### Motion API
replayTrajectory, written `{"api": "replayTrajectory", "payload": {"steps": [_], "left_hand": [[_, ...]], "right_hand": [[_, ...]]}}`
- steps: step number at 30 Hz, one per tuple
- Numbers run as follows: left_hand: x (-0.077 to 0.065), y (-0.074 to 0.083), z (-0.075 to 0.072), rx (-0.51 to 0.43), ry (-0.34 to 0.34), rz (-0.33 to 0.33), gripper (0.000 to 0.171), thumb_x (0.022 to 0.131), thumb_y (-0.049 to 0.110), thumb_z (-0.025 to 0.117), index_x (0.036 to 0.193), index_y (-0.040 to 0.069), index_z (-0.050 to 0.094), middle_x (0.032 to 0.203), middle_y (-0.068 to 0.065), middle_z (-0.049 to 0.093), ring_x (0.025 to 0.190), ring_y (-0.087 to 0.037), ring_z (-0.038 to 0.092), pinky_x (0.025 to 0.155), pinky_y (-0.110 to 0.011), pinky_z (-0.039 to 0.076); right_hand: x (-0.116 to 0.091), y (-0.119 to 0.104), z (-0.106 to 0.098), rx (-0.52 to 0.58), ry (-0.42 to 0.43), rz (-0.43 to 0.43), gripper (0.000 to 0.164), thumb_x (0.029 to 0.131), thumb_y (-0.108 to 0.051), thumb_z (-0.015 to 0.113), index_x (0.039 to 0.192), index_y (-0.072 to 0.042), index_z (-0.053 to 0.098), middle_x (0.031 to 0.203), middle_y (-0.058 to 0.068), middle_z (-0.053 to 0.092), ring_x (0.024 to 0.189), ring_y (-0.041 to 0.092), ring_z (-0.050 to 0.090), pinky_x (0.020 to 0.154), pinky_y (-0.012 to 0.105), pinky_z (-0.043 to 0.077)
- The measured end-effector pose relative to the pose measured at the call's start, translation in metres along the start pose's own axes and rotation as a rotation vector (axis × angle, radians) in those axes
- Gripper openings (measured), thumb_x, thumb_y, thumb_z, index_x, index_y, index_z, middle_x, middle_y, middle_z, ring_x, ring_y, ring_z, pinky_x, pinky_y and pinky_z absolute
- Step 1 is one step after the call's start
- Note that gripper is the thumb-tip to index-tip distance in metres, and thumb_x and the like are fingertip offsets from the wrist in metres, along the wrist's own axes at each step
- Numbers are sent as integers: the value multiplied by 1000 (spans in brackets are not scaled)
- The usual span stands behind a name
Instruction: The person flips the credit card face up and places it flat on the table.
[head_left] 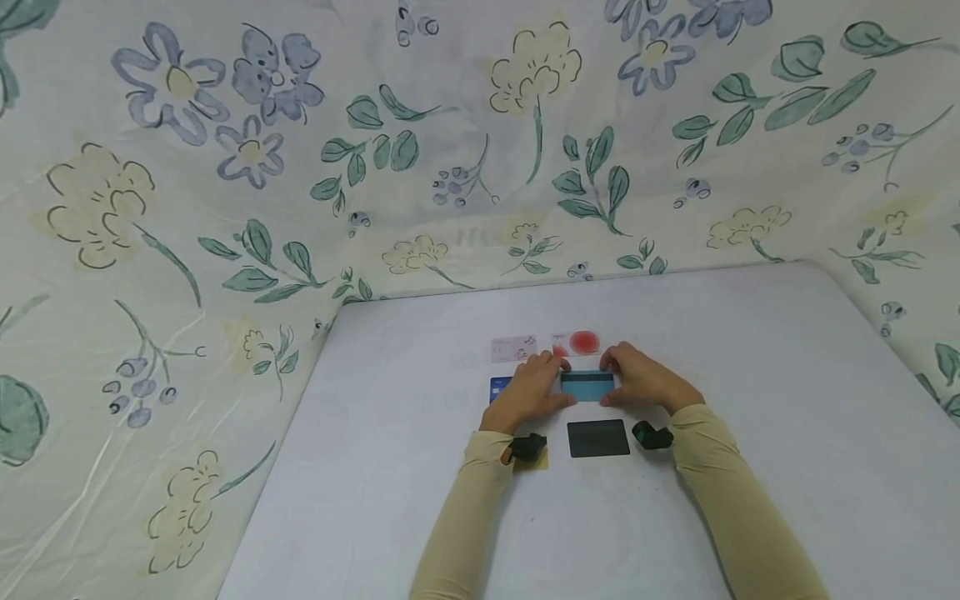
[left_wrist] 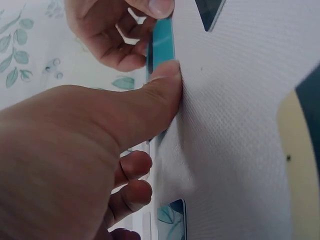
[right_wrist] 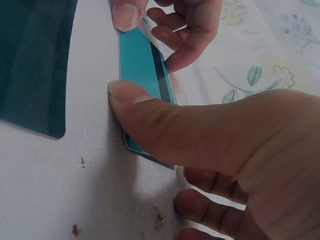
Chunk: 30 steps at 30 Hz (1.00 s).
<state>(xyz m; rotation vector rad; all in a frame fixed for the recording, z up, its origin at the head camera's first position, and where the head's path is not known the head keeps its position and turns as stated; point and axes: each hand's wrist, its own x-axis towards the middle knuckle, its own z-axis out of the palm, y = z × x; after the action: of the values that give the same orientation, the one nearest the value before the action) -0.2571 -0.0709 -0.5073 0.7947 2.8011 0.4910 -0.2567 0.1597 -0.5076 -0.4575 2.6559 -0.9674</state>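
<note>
Left fingers (left_wrist: 159, 95) and right fingers (right_wrist: 142, 112) pinch a teal card (head_left: 588, 388); left hand (head_left: 528, 393) partly hides blue card (head_left: 498, 387).

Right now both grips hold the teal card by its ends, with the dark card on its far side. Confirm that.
No: the head view shows the dark card on the near side of the teal card. The left grip and right grip do hold the teal card by its ends.
</note>
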Motion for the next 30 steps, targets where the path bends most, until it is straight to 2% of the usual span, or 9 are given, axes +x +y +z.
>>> {"api": "replayTrajectory", "payload": {"steps": [7,15,21,30], "left_hand": [[-1,0,0,34,24,26,54,95,37,75,138,13,54,130,-5,60,116,-21,51,110,-40,45],[0,-1,-1,39,1,-16,52,95,40,74,136,12,58,130,-5,60,115,-21,51,109,-39,45],[1,-2,0,58,11,-2,52,95,41,74,135,12,58,129,-5,61,114,-21,52,108,-39,45],[-1,-4,-1,36,-6,0,54,96,44,72,137,12,57,127,-5,60,113,-20,51,107,-38,46]], "right_hand": [[0,-4,-1,3,-4,-14,52,80,-14,88,120,2,58,114,16,60,103,28,56,101,49,50],[-3,-4,-3,31,-26,13,59,81,-14,87,129,1,56,118,15,60,106,29,55,99,47,51],[-4,1,-5,28,-29,15,60,83,-13,85,133,2,56,119,16,60,107,29,55,99,48,51],[0,6,-4,-16,7,-57,55,80,-16,86,125,3,63,118,15,63,106,28,57,101,49,52]]}}
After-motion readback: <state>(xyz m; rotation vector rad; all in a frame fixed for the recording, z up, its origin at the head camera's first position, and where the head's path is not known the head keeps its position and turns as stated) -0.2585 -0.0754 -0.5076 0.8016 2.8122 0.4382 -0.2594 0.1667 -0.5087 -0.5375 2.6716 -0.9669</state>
